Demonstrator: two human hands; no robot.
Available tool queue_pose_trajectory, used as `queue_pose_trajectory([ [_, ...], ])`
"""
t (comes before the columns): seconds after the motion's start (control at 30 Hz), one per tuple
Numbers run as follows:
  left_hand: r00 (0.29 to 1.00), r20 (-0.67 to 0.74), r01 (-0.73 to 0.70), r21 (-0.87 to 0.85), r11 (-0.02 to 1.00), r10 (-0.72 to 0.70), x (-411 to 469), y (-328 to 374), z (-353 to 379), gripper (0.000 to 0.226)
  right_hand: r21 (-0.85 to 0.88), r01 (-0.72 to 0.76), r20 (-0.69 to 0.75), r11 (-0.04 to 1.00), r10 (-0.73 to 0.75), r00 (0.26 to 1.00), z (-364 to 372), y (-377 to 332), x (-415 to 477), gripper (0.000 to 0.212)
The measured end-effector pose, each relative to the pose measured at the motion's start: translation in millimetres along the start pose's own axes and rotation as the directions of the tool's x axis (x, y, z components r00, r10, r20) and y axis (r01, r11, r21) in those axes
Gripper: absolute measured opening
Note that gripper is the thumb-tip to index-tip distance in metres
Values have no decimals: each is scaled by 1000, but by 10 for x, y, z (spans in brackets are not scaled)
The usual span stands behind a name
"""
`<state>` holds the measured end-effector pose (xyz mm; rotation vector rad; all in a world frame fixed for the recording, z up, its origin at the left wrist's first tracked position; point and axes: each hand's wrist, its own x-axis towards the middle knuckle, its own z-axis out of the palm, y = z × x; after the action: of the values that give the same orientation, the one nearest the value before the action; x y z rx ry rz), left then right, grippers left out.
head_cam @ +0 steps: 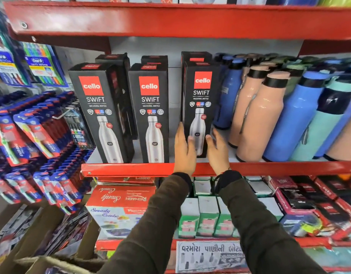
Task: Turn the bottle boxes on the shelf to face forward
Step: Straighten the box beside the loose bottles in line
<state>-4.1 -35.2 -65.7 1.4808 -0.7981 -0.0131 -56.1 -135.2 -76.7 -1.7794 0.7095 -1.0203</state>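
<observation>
Three black bottle boxes with a red logo stand upright on the red shelf (131, 169), printed fronts toward me: the left box (100, 113), the middle box (151, 113) and the right box (200, 103). More black boxes stand behind each. My left hand (183, 151) lies flat against the lower left side of the right box, thumb on its front. My right hand (217, 151) sits at its lower right side, fingers spread and slightly blurred. The two hands flank the box's base.
Blue, peach and teal bottles (269, 115) crowd the shelf right of the boxes. Toothbrush packs (32, 135) hang at the left. The upper red shelf (170, 20) overhangs. Below are boxed goods (121, 204) and small cartons.
</observation>
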Motion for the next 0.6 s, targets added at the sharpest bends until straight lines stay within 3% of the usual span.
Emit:
queue_pose_trajectory([
  [0.13, 970, -30, 241, -58, 969, -243, 153, -112, 77, 50, -42, -2, 48, 999, 4, 999, -6, 92, 80, 43],
  [0.2, 955, -39, 290, -63, 955, -292, 177, -158, 82, 48, -45, 14, 51, 999, -12, 999, -23, 124, 90, 41],
  [0.6, 955, -148, 262, 5, 965, -258, 55, -211, 26, 42, -25, 62, 61, 998, -61, 996, -146, 109, -44, 37],
])
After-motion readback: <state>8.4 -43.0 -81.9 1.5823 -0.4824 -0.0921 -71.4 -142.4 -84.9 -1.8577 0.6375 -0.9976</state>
